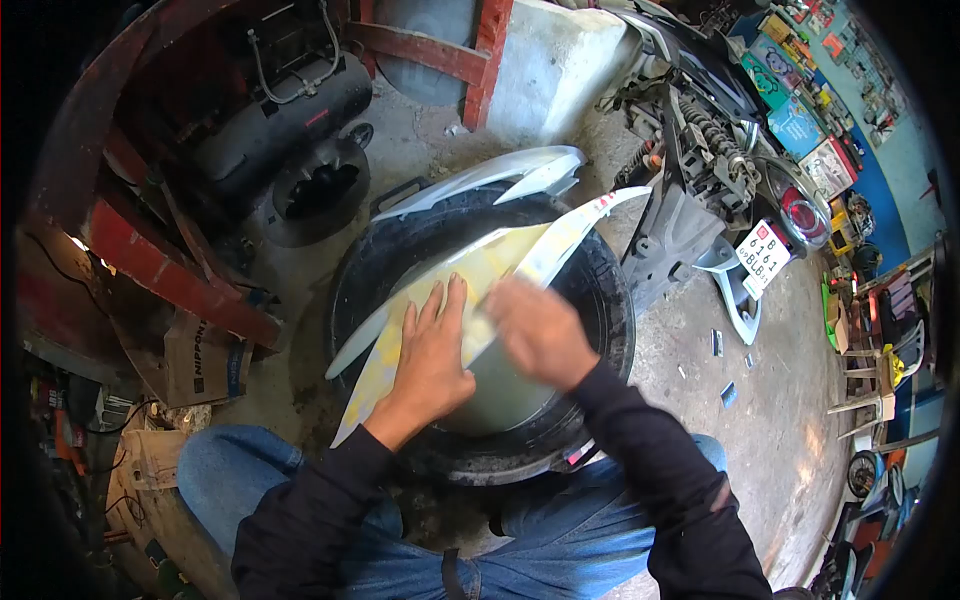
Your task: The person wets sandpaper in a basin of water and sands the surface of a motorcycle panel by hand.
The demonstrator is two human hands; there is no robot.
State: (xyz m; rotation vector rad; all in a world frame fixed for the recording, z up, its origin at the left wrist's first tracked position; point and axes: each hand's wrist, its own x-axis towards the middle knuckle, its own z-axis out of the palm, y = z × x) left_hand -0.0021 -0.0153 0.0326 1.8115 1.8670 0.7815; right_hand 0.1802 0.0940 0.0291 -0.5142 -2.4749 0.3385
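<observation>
A long, pointed panel [375,385], patchy yellow and white, lies tilted across a round black tub [345,270] that holds cloudy water [500,395]. My left hand [432,355] rests on the panel with its fingers spread flat. On the panel's right part is my right hand [540,332], blurred by motion, its fingers bent down to the surface; whatever is under them cannot be made out. Another white panel [480,180] lies over the tub's far rim.
A partly stripped motorcycle [700,170] stands to the right of the tub. Far left are a black tank [290,125], a red frame [160,265] and a cardboard box [205,360]. Small blue packets [728,394] lie on the floor at the right.
</observation>
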